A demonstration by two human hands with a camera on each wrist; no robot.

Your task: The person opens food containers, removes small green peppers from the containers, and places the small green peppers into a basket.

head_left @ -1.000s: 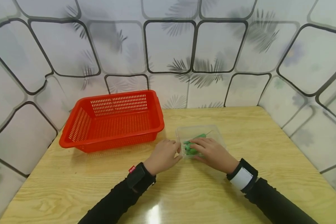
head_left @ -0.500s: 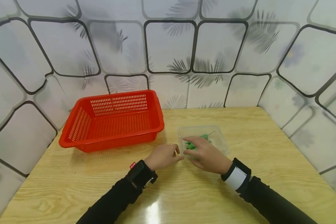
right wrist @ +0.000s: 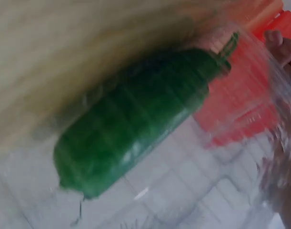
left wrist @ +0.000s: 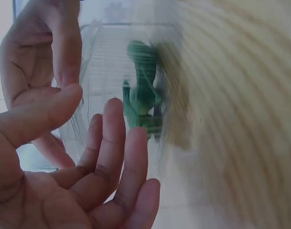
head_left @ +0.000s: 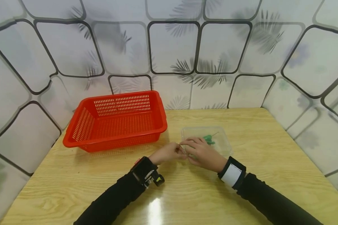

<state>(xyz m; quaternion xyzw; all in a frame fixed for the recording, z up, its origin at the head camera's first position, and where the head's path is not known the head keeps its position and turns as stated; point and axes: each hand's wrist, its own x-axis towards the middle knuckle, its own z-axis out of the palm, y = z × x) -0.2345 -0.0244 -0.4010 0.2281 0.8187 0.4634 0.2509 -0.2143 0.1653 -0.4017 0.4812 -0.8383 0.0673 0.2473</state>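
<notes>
A clear plastic box (head_left: 223, 145) lies on the table in front of me. Inside is a dark green long-bodied object (right wrist: 135, 119) with a thin stem-like end; through the wall in the left wrist view a green shape (left wrist: 144, 76) has limb-like parts. Which kind it is I cannot tell. My left hand (head_left: 169, 153) is at the box's near left corner, thumb by the rim and fingers loosely extended along the wall. Over the same corner, my right hand (head_left: 204, 154) bends its fingers at the rim; whether it pinches the plastic is unclear. In the head view it hides part of the contents.
A red perforated basket (head_left: 115, 137) stands to the left of the box, against the patterned wall (head_left: 171, 47). Light wood table (head_left: 256, 134) surface surrounds the box, with wall panels at the back and both sides.
My right hand has drawn left and slightly toward me, to the box's near left corner. The left hand has turned at the wrist and met it. The box has shifted slightly right.
</notes>
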